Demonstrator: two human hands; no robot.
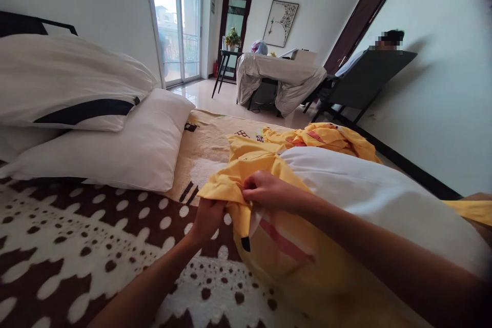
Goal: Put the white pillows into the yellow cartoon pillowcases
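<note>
A yellow pillowcase (277, 246) with a pink stripe partly covers a white pillow (346, 179), whose bare part stretches to the right. My right hand (261, 189) is closed on the yellow cloth near its bunched end, at the middle of the view. Just to the left and lower, my left hand (209, 218) reaches under the flap of the same cloth; its fingers are mostly hidden beneath it. The case hangs down in front of the pillow, over a brown and white patterned blanket (126, 246).
White pillows (126, 148) are stacked at the left. More yellow cloth (330, 138) lies behind the white pillow. Farther back stand a covered table (280, 69), a plant (232, 38) and a dark chair (371, 79) with a person in it.
</note>
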